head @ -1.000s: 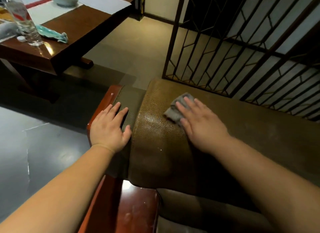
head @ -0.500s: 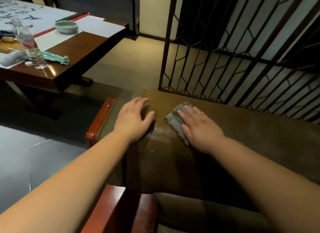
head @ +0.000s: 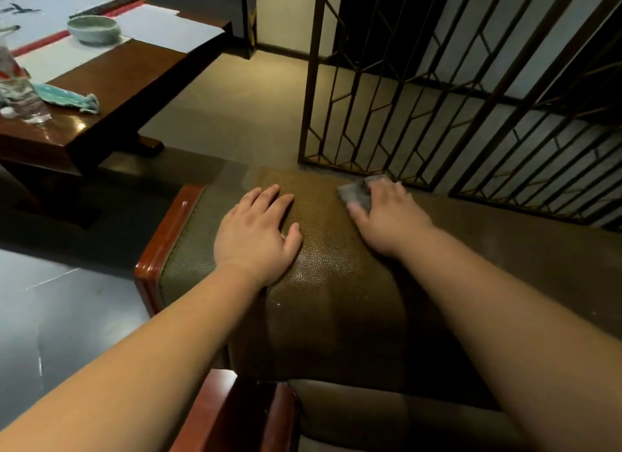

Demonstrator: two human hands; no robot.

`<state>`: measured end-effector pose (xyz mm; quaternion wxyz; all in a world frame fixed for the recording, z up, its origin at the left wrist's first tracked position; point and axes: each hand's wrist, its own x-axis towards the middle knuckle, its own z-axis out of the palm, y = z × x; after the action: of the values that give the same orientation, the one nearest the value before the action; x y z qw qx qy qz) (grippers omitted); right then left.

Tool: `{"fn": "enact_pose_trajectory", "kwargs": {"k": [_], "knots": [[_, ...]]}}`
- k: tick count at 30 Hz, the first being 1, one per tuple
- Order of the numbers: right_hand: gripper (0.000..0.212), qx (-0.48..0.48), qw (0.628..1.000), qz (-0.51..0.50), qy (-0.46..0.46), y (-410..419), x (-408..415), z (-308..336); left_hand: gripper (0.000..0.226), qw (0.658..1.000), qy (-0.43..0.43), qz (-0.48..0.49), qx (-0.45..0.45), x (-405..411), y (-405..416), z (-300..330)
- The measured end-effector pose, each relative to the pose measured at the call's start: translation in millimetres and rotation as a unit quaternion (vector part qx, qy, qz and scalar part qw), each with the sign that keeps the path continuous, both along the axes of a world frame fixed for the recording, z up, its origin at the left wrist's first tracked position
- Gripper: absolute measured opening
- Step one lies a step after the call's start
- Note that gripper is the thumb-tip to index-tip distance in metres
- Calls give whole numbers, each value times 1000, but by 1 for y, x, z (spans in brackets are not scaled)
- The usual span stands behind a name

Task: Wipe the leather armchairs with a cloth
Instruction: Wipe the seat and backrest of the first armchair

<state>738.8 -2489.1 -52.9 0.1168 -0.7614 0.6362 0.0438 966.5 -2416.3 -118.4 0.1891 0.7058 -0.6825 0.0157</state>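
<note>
1 armchair (head: 336, 283), brown leather, viewed over its backrest top. 1 grey cloth (head: 356, 196) at the far edge of that top. My right hand (head: 392, 219) presses it flat, fingers straight, gripping nothing. My left hand (head: 257, 233) lies flat and released near the backrest's left corner, bracing.

Risk, as I judge it: the cloth sits at the far edge; a longer push could slide it off toward the screen (head: 471, 115) behind.

Change over 1 second: the left hand came off the side panel onto the top; the cloth travelled from mid-top to the far edge.
</note>
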Motion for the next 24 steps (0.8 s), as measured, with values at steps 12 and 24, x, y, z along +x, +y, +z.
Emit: {"fn": "enact_pose_trajectory", "kwargs": {"k": [12,24], "knots": [[60,-61,982,172,48,77,-45,-22,68,1000,-6,5,20,-3,-1,2],[68,-83,986,138,52,133,-61,-39,69,1000,1,6,26,-4,3,3]]}}
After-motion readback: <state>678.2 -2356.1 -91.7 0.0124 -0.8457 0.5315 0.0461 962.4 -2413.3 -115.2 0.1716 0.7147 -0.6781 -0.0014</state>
